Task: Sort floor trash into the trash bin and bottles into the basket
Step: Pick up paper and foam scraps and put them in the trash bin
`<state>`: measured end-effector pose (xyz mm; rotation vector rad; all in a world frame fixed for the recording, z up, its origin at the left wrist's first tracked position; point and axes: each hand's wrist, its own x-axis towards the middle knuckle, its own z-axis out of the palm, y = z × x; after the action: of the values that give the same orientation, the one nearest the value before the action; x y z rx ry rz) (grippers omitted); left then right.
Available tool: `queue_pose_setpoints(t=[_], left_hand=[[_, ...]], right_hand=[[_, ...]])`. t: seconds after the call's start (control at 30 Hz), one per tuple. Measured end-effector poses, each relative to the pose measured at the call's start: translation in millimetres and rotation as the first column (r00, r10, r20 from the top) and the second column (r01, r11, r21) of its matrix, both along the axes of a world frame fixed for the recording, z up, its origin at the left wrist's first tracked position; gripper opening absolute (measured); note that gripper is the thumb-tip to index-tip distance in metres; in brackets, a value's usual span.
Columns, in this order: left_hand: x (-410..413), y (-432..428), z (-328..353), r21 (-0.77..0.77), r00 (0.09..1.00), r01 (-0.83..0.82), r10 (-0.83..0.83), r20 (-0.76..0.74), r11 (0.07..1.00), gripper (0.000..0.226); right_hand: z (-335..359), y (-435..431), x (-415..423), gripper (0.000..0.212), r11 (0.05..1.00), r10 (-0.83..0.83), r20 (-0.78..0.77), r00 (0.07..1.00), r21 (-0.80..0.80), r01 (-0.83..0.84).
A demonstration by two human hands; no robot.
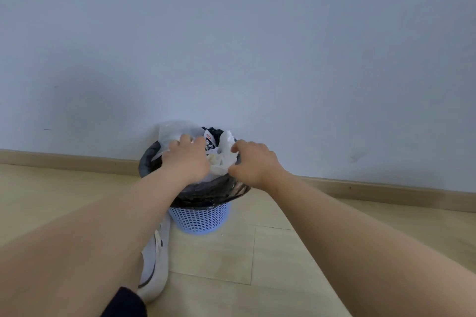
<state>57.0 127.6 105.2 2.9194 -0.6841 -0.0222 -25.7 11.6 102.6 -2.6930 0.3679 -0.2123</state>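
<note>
Two hands are working over the trash bin (199, 221), a blue mesh one sitting on the wood floor (270, 265) right against the baseboard (64, 159) and wall (231, 33). Black liner (206, 190) is folding over the rim. Trash is piling above rim level: crumpled white plastic (221, 161) in the middle, a black-and-white printed wrapper (210, 143) sticking up behind it, a translucent bag (175, 130) standing at back left. Left hand (185, 159) is lying palm-down on the pile by the translucent bag, fingers bending down into it. Fingertips are hiding in the trash, so can't tell whether it's gripping or just pressing. Right hand (253, 162) is sitting at the bin's right rim, fingers curling, thumb and index closing on the edge of the crumpled white plastic. White shoe (157, 260) is resting on the floor just beside the bin's left base, partly under the left forearm.
</note>
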Motion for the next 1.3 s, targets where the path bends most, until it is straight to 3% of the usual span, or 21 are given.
queue_pose_setpoints(t=[0.23,0.4,0.7,0.93,1.1,1.3], left_hand=[[-125,-55,34,-0.305,0.977,0.156,-0.191,-0.091,0.939,0.037],[-186,-126,25,-0.435,0.92,0.263,-0.359,-0.155,0.861,0.036],[-181,-300,21,-0.576,0.796,0.406,-0.585,-0.159,0.709,0.036],[-149,-453,52,-0.523,0.676,0.537,-0.709,-0.202,0.662,0.032],[-178,-528,107,-0.528,0.596,0.529,-0.733,-0.328,0.665,0.033],[-227,-573,182,-0.489,0.554,0.504,-0.701,-0.449,0.711,0.024]], right_hand=[[38,-47,-138,0.043,0.986,-0.162,0.026,0.986,0.042,0.161],[43,-114,-217,0.037,0.928,-0.371,-0.002,0.929,0.044,0.371],[48,-262,-208,0.025,0.787,-0.616,0.037,0.787,0.068,0.613],[67,-399,-166,0.023,0.74,-0.67,0.018,0.743,0.098,0.665],[110,-461,-211,0.023,0.645,-0.748,-0.033,0.663,0.201,0.738],[188,-505,-274,0.022,0.538,-0.807,-0.147,0.572,0.218,0.814]])
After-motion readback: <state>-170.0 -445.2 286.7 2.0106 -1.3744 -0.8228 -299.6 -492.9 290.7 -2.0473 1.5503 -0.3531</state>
